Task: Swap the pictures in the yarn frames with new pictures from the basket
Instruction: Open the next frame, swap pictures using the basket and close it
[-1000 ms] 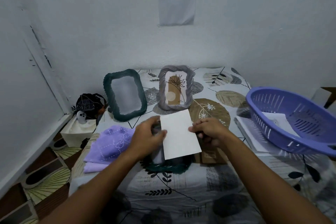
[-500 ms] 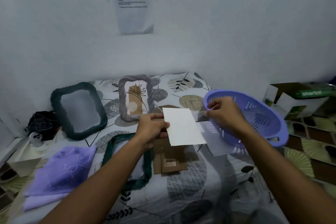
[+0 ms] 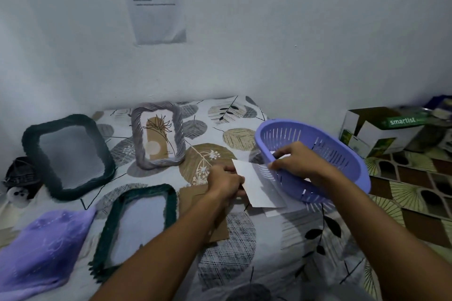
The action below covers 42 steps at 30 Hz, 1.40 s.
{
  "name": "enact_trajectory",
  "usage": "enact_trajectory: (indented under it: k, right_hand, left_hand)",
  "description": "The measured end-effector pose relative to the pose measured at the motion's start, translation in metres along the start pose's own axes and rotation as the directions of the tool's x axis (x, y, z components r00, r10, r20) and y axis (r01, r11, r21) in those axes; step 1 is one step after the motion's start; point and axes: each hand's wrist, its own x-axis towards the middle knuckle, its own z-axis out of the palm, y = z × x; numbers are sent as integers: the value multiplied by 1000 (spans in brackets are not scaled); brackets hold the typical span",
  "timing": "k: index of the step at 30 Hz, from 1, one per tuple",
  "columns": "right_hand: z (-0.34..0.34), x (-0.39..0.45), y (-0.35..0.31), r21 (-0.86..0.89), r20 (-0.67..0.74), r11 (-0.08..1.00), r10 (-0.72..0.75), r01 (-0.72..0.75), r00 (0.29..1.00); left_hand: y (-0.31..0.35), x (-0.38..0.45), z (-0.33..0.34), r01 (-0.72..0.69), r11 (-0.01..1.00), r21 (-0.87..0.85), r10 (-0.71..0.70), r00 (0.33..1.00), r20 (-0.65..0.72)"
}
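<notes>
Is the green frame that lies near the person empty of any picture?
Yes, the green frame nearest the person shows only a blank pale middle, with no picture in it.

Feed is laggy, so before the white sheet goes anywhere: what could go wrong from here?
1. The white paper sheet is pinched only at its edges by the left hand and right hand; it may crease.
2. The right wrist rests across the purple slotted plastic basket rim; the basket could tip.

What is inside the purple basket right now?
White paper shows inside the purple basket, partly covered by the right hand, which pinches a sheet at the rim. What is printed on it cannot be seen.
</notes>
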Motion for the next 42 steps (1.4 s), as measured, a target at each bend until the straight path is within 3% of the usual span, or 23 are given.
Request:
enact_trajectory:
  k: [13, 15, 19, 22, 25, 29, 32, 42]
  right_hand:
    - [4, 0, 3, 63, 4, 998, -29, 28, 1000]
    - [7, 1, 4, 49, 8, 998, -36, 35, 999]
    - [3, 2, 9, 114, 21, 993, -19, 16, 1000]
    - [-14, 20, 25, 206, -94, 978, 61, -40, 994]
    - [-33, 46, 50, 47, -230, 992, 126, -119, 965]
    - [-32, 62, 66, -220, -122, 943, 227, -250, 966]
    - [-26, 63, 62, -362, -39, 896, 260, -256, 965]
    - [-32, 78, 73, -380, 20, 851, 400, -363, 916]
  left_hand:
    - [-10, 13, 41, 52, 999, 15, -53, 997, 52]
    - [-10, 13, 39, 15, 996, 86, -17, 999, 32]
    - [-1, 16, 26, -206, 873, 442, 258, 964, -59]
    - [13, 13, 21, -297, 901, 315, 326, 944, -41]
    - [26, 9, 27, -228, 964, 136, 226, 974, 33]
    - [31, 9, 35, -133, 985, 108, 119, 985, 126]
    - [29, 11, 38, -132, 986, 99, 119, 985, 127]
    - [29, 12, 37, -141, 988, 62, 132, 983, 130]
